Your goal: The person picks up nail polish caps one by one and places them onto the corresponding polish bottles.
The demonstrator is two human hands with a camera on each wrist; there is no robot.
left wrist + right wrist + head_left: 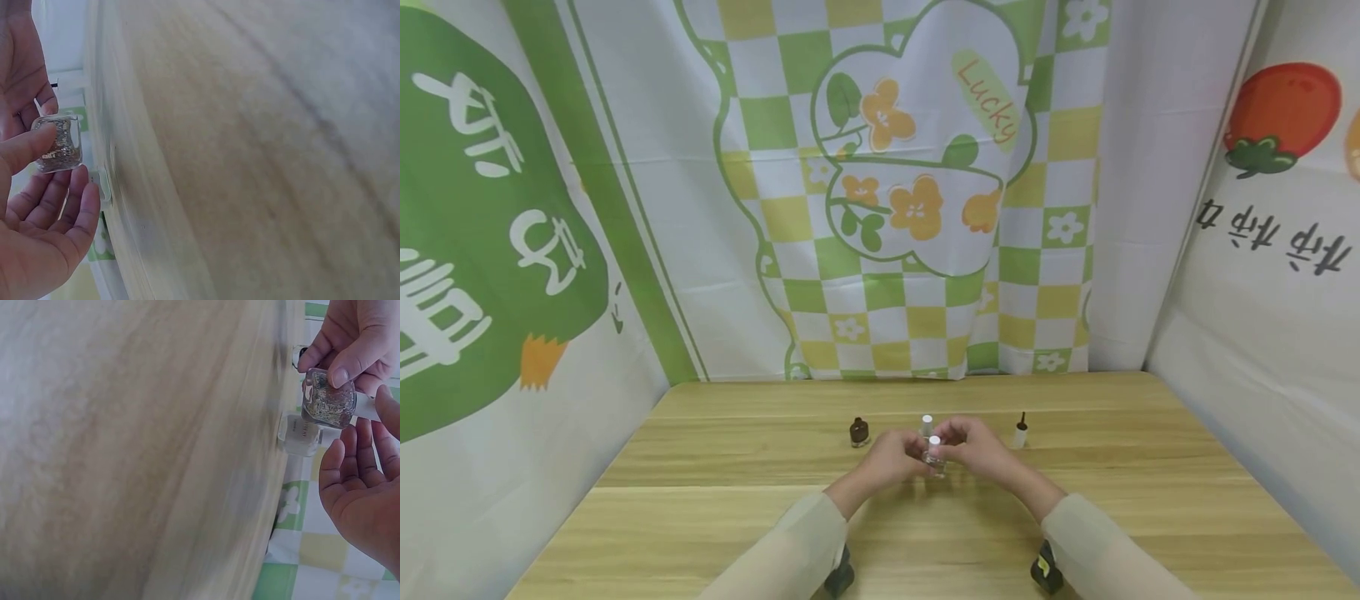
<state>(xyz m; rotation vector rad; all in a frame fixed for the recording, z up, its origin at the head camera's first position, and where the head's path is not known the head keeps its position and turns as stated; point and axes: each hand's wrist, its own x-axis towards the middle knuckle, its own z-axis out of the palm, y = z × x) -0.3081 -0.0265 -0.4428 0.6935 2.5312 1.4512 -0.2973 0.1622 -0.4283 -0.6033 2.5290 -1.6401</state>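
Note:
A clear nail polish bottle [329,400] filled with silvery glitter is held just above the table between both hands. My left hand [891,457] pinches its glass body between thumb and fingers. At its white cap [934,442] are the thumb and fingertips of my right hand [981,452], which grip the cap. Just behind stands a second clear bottle [301,435] with a white cap [927,421], upright and apart from the hands. In the left wrist view, the thumb of the left hand [47,250] lies across the glitter bottle [60,144].
A small dark brown bottle [859,432] stands left of the hands. To their right, a white cap with a dark brush [1021,432] stands brush-up on the wooden table [737,533]. Patterned cloths [910,317] hang behind the table and at both sides.

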